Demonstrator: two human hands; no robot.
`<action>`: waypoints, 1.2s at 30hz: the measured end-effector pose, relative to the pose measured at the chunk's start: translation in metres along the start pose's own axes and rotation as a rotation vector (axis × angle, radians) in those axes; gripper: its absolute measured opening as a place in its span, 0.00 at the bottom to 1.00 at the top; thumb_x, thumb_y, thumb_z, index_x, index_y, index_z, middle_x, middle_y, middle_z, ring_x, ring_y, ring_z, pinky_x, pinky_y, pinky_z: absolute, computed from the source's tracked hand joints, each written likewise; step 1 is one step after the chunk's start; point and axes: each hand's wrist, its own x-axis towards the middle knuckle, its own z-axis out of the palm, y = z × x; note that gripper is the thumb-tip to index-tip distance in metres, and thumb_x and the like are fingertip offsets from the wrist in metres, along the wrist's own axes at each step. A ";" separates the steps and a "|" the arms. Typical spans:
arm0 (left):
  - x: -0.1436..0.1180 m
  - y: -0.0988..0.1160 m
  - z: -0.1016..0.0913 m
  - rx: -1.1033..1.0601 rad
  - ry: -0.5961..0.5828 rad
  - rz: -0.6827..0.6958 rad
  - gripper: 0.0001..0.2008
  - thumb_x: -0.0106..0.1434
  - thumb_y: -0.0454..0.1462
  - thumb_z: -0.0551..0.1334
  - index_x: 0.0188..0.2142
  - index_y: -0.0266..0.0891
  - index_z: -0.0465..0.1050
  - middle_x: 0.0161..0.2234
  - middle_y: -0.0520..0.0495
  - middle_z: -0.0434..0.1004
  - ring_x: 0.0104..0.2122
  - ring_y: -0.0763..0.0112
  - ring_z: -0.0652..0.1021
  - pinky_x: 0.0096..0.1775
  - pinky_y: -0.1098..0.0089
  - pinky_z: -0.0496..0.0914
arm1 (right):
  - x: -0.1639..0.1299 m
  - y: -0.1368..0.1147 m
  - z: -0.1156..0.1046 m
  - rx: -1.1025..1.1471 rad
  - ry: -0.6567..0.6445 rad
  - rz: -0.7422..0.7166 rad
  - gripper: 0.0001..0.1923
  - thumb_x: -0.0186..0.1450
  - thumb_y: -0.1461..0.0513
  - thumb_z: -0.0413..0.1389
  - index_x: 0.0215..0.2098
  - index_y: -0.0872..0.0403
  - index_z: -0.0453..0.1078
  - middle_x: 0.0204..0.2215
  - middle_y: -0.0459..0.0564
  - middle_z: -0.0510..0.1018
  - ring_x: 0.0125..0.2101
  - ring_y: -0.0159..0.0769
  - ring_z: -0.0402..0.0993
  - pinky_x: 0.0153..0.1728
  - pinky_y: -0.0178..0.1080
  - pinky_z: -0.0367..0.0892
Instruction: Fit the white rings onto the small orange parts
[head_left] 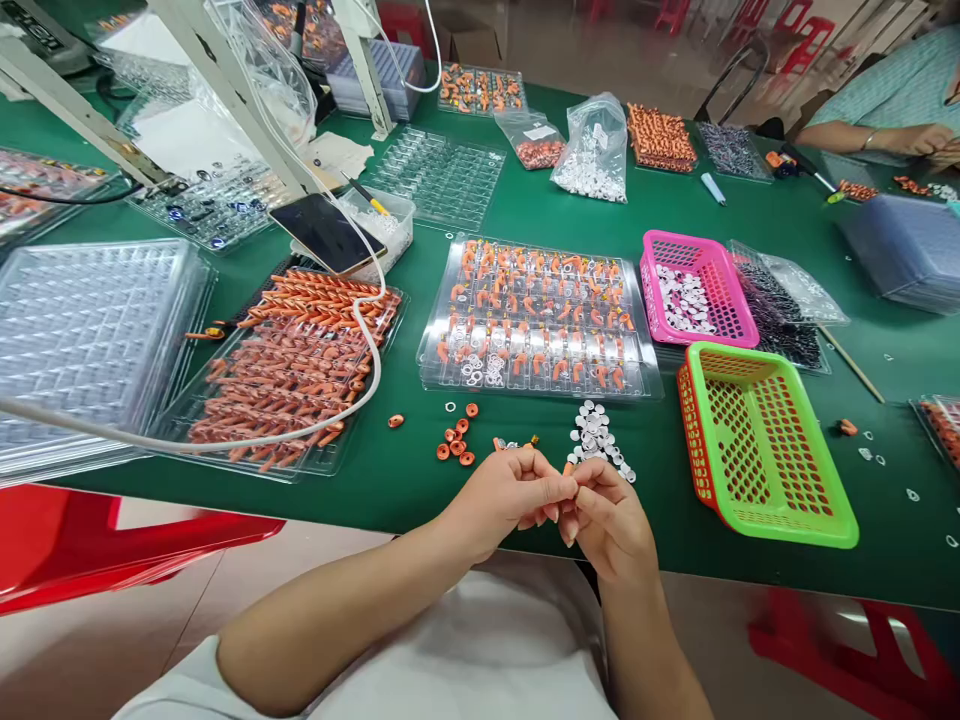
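At the table's front edge, my left hand point(517, 497) and my right hand point(611, 515) meet with fingertips pinched together. A tip of a small orange part point(568, 467) pokes out between them; the fingers hide the rest. Just beyond my right hand lies a pile of white round discs point(592, 432). Orange round caps point(454, 440) are scattered past my left hand, with a white ring point(450, 407) near them. Farther back, a clear compartment tray point(540, 315) holds rows of orange curved pieces and some loose white rings.
To the right stand a green basket point(817, 500) nested in a red one and a pink basket point(739, 300) of white pieces. Leftward are a tray of orange parts point(285, 380), stacked clear trays point(82, 340), a phone point(328, 232) and a white cable point(367, 330). A co-worker point(892, 110) sits far right.
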 end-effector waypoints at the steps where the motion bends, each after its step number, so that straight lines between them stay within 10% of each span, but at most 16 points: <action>1: 0.000 0.000 0.001 0.004 -0.006 0.005 0.18 0.51 0.44 0.72 0.23 0.35 0.68 0.17 0.55 0.70 0.17 0.82 0.66 0.20 0.79 0.55 | 0.000 0.000 0.000 0.020 -0.004 0.012 0.05 0.61 0.62 0.64 0.34 0.54 0.73 0.24 0.45 0.78 0.17 0.26 0.73 0.17 0.27 0.71; 8: -0.006 -0.005 0.007 0.036 -0.039 0.333 0.10 0.57 0.38 0.69 0.32 0.38 0.70 0.25 0.53 0.77 0.23 0.74 0.76 0.25 0.74 0.70 | -0.002 0.000 0.002 0.172 -0.034 0.080 0.04 0.61 0.63 0.63 0.34 0.54 0.73 0.20 0.42 0.75 0.14 0.22 0.68 0.15 0.23 0.68; 16: -0.002 -0.001 -0.012 0.656 -0.057 0.926 0.08 0.62 0.29 0.64 0.39 0.40 0.79 0.31 0.46 0.81 0.32 0.70 0.79 0.38 0.70 0.72 | -0.003 0.002 0.003 0.195 -0.039 0.098 0.06 0.61 0.61 0.64 0.33 0.53 0.72 0.21 0.41 0.74 0.12 0.20 0.63 0.12 0.22 0.65; 36: -0.009 -0.005 -0.018 0.905 -0.015 1.174 0.08 0.64 0.31 0.61 0.43 0.40 0.75 0.39 0.42 0.81 0.35 0.69 0.81 0.39 0.70 0.74 | -0.016 0.003 -0.002 -0.367 0.067 -0.232 0.09 0.63 0.61 0.62 0.43 0.48 0.78 0.33 0.49 0.77 0.28 0.34 0.74 0.28 0.39 0.76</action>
